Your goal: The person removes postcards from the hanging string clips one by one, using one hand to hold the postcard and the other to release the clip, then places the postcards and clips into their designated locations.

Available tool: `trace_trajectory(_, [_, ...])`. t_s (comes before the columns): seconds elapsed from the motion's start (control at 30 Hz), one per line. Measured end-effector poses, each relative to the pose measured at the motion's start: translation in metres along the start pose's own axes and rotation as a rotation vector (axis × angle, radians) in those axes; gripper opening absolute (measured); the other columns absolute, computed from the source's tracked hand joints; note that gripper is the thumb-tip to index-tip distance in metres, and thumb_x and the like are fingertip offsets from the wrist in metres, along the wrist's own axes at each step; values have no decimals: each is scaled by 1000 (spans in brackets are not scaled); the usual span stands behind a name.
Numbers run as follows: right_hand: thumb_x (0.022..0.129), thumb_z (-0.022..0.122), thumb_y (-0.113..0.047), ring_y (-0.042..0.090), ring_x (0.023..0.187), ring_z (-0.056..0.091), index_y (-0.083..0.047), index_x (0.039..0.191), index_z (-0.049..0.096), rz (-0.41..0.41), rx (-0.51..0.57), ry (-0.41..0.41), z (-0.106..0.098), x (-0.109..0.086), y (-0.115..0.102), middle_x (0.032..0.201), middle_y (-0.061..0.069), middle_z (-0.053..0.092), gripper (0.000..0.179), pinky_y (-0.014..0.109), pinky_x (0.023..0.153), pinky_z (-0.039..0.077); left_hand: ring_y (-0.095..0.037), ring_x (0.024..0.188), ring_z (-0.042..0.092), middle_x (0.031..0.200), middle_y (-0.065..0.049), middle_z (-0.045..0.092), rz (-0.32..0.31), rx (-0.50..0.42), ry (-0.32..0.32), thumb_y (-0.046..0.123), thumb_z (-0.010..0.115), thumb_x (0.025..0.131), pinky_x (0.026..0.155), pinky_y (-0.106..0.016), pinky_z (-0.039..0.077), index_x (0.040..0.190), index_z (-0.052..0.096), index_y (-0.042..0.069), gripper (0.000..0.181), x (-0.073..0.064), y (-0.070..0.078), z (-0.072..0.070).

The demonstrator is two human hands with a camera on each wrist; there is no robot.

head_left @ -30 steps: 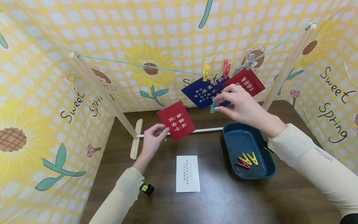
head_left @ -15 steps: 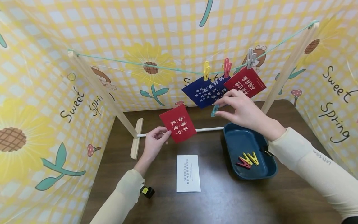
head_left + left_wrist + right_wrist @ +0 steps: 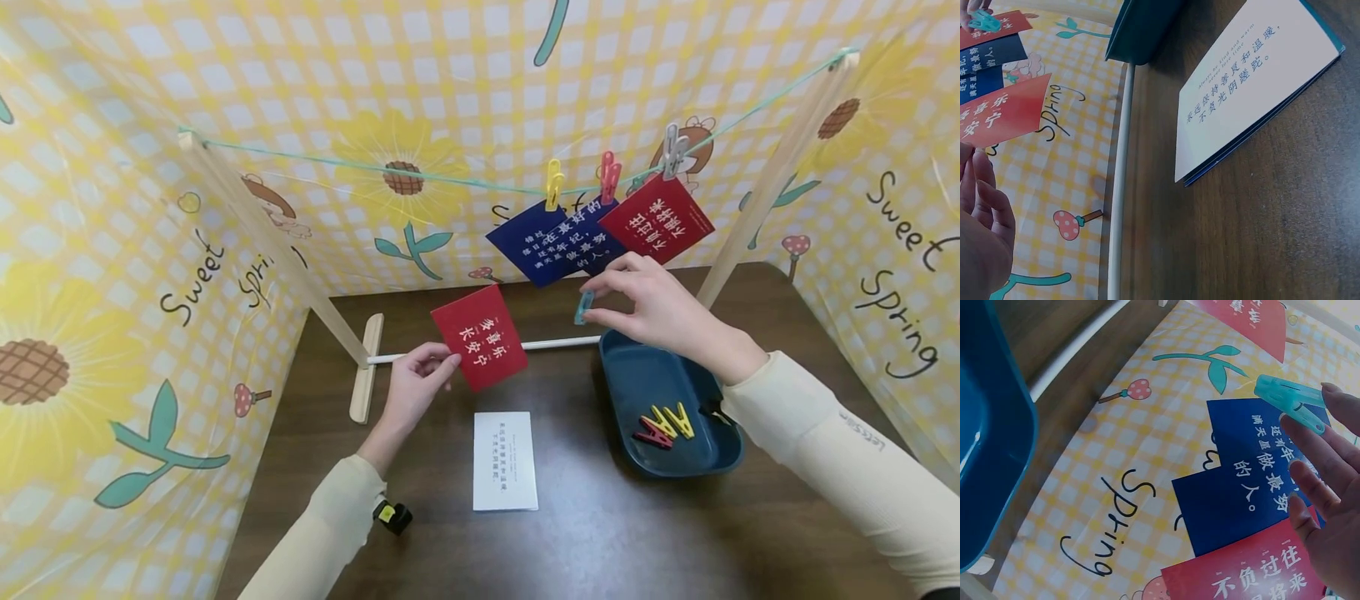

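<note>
My left hand (image 3: 412, 379) pinches a red card (image 3: 483, 337) with white characters by its left corner, holding it above the table. In my right hand (image 3: 648, 300) a teal clothespin (image 3: 1288, 399) is pinched between thumb and fingers, to the right of that card. Two overlapping blue cards (image 3: 536, 246) and another red card (image 3: 658, 218) hang behind it from a thin green string (image 3: 442, 178). A yellow clothespin (image 3: 553, 185), a pink clothespin (image 3: 610, 177) and a grey clothespin (image 3: 674, 152) grip them at the string.
A dark blue tray (image 3: 617, 433) with yellow and red clothespins (image 3: 654, 432) stands on the right of the table. A stack of white-topped cards (image 3: 505, 461) lies in the middle. Wooden posts (image 3: 255, 233) and a white rod (image 3: 562, 343) frame the string.
My left hand has shifted the red card slightly right and down. My right hand has lowered with the teal clothespin, uncovering more of the hanging cards.
</note>
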State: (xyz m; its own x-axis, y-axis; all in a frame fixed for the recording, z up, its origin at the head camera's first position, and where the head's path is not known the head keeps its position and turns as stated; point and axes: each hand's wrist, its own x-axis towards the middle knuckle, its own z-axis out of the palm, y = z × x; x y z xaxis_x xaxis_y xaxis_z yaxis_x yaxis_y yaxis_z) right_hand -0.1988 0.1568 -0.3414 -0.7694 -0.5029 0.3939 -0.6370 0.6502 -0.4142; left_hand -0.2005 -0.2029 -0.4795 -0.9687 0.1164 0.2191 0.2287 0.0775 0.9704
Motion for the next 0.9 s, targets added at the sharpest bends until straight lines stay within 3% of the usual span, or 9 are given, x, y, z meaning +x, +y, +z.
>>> trace_trajectory(0.23, [85, 86, -11, 30, 105, 56, -3, 115, 76, 52, -12, -34, 3, -7, 4, 108, 15, 66, 32, 49, 85, 50, -12, 58, 58, 92, -23, 71, -15, -2, -21, 1, 74, 95, 58, -27, 53, 105, 70, -8, 14, -5, 0, 1])
trace_trajectory(0.53, [86, 86, -15, 30, 106, 57, -5, 115, 77, 79, -9, -68, 12, -15, 10, 108, 13, 69, 32, 49, 85, 51, -17, 56, 56, 90, -2, 73, -70, -35, -32, 0, 72, 96, 58, -27, 52, 107, 70, -10, 15, -11, -8, 5])
trace_trajectory(0.73, [88, 84, -18, 33, 110, 57, -6, 117, 76, 126, 5, -107, 13, -21, 9, 107, 13, 73, 32, 61, 94, 41, -23, 56, 57, 89, -2, 73, -131, -28, -65, 2, 72, 97, 57, -27, 51, 108, 70, -9, 16, -17, -14, 6])
trace_trajectory(0.9, [88, 85, -18, 31, 108, 58, -6, 117, 76, 128, -1, -111, 17, -24, 12, 105, 12, 75, 33, 57, 93, 38, -21, 56, 56, 86, -2, 71, -171, -62, -80, 1, 71, 97, 56, -24, 49, 110, 69, -11, 18, -20, -16, 6])
